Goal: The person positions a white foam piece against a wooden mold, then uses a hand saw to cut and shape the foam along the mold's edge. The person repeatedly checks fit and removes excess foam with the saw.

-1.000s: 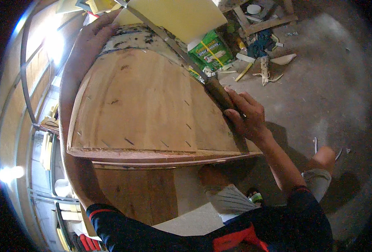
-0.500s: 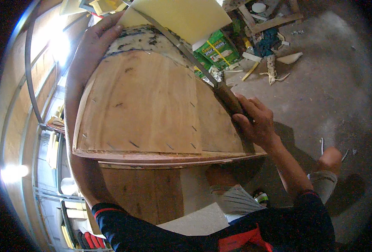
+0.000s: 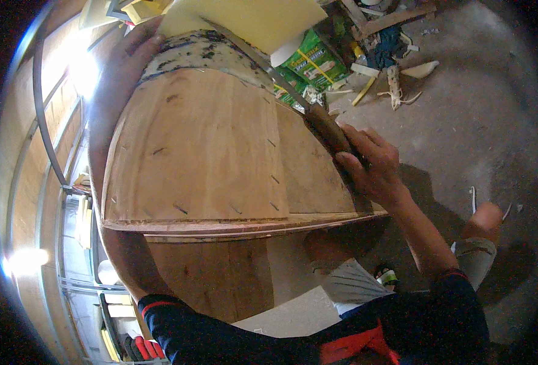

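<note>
On my feed the right hand is closed round a long-bladed knife, whose tip, beyond the frame a second ago, now shows against the yellow foam sheet past the stapled wooden panel; I judge that a drawn-back slicing stroke. The left hand blurs at the panel's far left, its grip unclear to me.

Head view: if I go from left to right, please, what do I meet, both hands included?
Left hand → black-speckled pale layer → brown tool handle → right hand → pale wedge-shaped scrap → bare knee.
</note>
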`<state>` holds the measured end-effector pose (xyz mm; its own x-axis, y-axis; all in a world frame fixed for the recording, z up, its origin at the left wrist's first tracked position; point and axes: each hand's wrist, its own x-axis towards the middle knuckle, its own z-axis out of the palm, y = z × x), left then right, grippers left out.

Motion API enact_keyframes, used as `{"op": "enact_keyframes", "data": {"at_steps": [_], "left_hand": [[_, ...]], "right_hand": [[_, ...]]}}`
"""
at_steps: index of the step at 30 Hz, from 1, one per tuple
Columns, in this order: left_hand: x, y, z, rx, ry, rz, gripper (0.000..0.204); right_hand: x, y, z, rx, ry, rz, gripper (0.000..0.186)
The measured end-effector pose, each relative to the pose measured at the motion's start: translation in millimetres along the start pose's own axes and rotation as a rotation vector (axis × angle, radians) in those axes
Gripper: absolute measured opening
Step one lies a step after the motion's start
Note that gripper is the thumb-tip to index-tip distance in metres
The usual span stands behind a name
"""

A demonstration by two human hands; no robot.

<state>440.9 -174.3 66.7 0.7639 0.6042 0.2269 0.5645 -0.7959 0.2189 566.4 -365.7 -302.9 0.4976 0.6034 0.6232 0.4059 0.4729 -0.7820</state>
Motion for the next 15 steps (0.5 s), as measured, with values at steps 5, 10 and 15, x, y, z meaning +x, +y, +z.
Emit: {"op": "enact_keyframes", "data": {"at_steps": [5,10,15], "left_hand": [[-0.6,-0.4,1.3,-0.005,0.007,0.001,0.046],[-4.4,1.5,2.5,-0.008,0.008,-0.001,0.046],[-8.1,2.1,5.9,-0.02,0.02,0.011,0.046]], "right_hand": [[-2.5,1.7,-4.3,0.039,-0.02,-0.008,0.048],[15.8,-8.9,-0.8,0.062,-0.037,-0.051,0.046],[5.2,-9.0,-6.3,0.041,-0.051,-0.019,0.045]]}}
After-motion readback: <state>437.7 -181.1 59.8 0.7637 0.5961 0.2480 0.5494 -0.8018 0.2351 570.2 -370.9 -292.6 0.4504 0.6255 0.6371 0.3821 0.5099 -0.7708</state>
